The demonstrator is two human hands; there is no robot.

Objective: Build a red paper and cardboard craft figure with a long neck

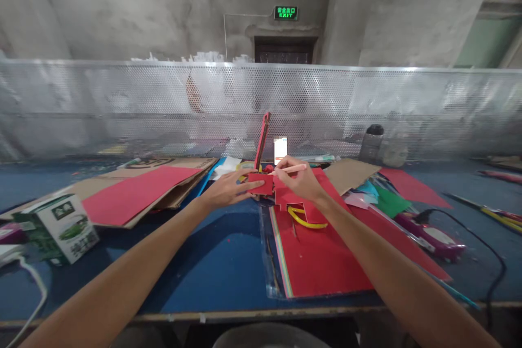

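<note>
My left hand [228, 187] holds a small red cardboard piece [263, 184], its fingers along the left side and front. A tall, narrow red strip with brown edges [263, 141] rises just behind that piece. My right hand [302, 180] grips a slim pale pink pen-like tool [297, 168], its tip pointing left at the top right of the cardboard piece. I cannot make out whether the tip touches it. Under my right hand lies a cut red sheet [287, 194], with a yellow bent tube [308, 223] showing below its notched edge.
A stack of red paper [326, 266] lies front right. Left are cardboard sheets [179, 196] topped by red paper [138, 193] and a green-and-white box [63, 228]. A lit phone [280, 150] stands behind my hands, before a perforated metal screen [163, 103]. A purple glue gun-like object [434, 242] lies right.
</note>
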